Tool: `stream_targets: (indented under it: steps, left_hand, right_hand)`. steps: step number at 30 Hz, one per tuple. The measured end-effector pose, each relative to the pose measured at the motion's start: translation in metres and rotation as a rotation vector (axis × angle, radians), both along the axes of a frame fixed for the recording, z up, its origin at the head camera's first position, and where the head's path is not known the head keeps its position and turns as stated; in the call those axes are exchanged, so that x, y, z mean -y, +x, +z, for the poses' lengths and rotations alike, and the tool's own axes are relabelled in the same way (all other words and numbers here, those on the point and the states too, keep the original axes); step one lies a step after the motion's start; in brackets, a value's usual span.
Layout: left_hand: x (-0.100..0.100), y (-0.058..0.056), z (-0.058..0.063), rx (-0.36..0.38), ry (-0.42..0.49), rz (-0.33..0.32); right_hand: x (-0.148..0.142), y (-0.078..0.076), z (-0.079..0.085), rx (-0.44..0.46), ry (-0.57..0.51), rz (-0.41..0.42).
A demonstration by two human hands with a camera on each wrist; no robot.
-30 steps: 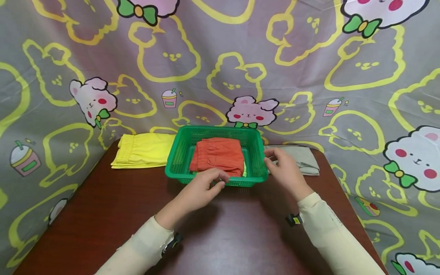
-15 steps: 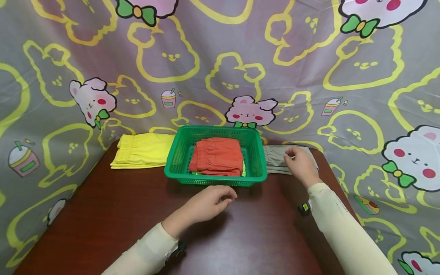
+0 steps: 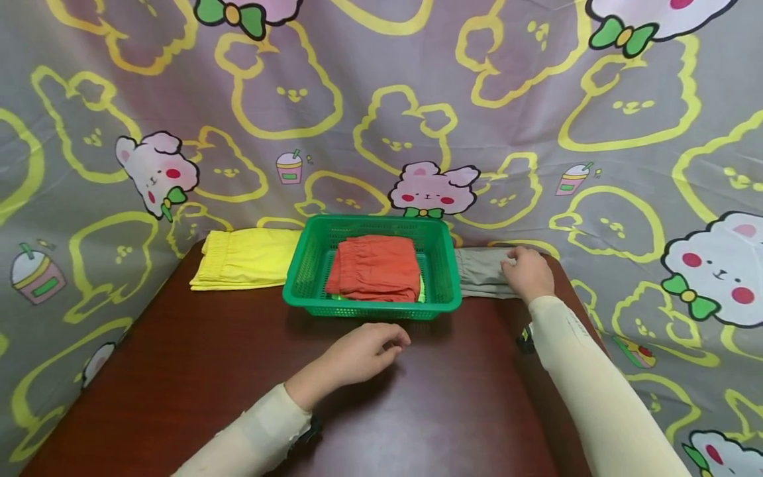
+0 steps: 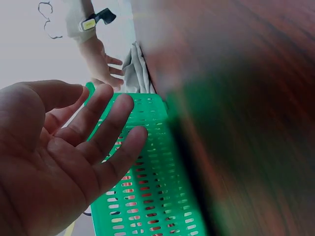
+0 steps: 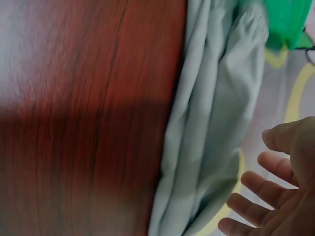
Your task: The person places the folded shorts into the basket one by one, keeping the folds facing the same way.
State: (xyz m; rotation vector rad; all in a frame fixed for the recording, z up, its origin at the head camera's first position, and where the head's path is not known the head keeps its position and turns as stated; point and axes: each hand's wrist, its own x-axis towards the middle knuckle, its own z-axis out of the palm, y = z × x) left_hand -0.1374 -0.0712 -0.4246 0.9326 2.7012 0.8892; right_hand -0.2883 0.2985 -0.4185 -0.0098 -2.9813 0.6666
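My right hand (image 3: 530, 273) hovers over the folded grey garment (image 3: 477, 270), its fingers spread and loosely bent in the right wrist view, holding nothing. That grey garment (image 5: 211, 108) has a gathered waistband end beside the basket and lies in layered folds. My left hand (image 3: 360, 354) is held above the table in front of the basket, fingers relaxed, with nothing in it. The green basket (image 3: 372, 309) stands at the back middle. In it lies a folded orange-red garment (image 3: 378, 268) with an elastic waistband, and a bit of bright yellow-green cloth (image 3: 422, 289) shows under it.
A folded yellow garment (image 3: 247, 258) with an elastic waistband lies left of the basket. The dark red-brown wooden table (image 3: 179, 371) ends at a patterned grey curtain (image 3: 334, 66) hung behind and at both sides.
My right hand has left the basket's right side and moved right, over the grey garment. My left hand has drawn back from the basket's front rim toward me.
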Motion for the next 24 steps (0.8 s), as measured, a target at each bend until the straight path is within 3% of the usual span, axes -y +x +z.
stream_targets:
  steps: [7,14,19,24]
  left_hand:
    - [-0.011,-0.001,-0.002,-0.008,-0.017,-0.023]
    - [-0.023,-0.001,-0.003,-0.005,-0.036,-0.061]
    - [-0.028,-0.002,-0.005,0.005,-0.064,-0.067]
    - [-0.035,-0.004,-0.006,-0.004,-0.080,-0.090]
  right_hand:
    - [-0.019,-0.014,-0.019,0.044,0.045,-0.030]
    - [-0.031,-0.015,-0.032,0.139,0.093,0.029]
    - [-0.033,-0.016,-0.036,0.154,0.181,0.086]
    - [-0.036,-0.021,-0.046,0.145,0.251,0.080]
